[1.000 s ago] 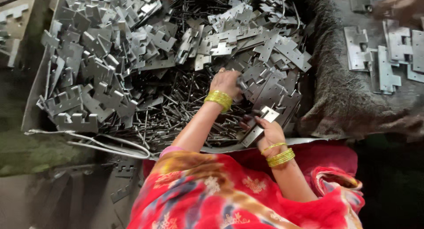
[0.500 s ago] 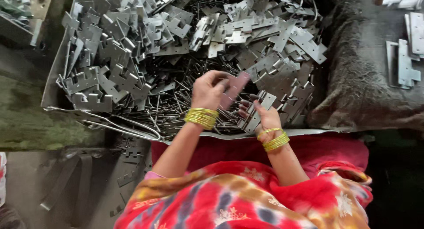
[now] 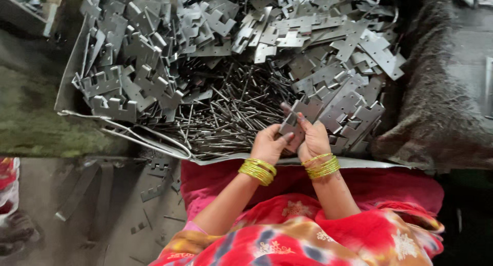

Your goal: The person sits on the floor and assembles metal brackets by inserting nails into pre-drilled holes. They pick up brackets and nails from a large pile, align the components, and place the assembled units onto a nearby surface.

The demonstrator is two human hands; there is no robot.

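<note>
Heaped across the surface [image 3: 72,86], we're seeing grey hinge plates [image 3: 169,45] w/ thin metal pins [image 3: 231,112] in front. At the heap's near edge, our left hand [image 3: 268,143] & right hand [image 3: 313,140] are both pinching one hinge leaf [image 3: 291,123], fingers closed around it.

My left hand [image 3: 268,143] and right hand [image 3: 313,138] meet at lower centre of frame, both pinching one grey metal hinge plate [image 3: 290,126] between fingertips. Yellow bangles [image 3: 258,171] on both wrists. Above hands, heap of thin steel pins [image 3: 226,112]. Notched plates [image 3: 154,55] piled across upper frame. Red patterned cloth [image 3: 308,235] at bottom.
</note>
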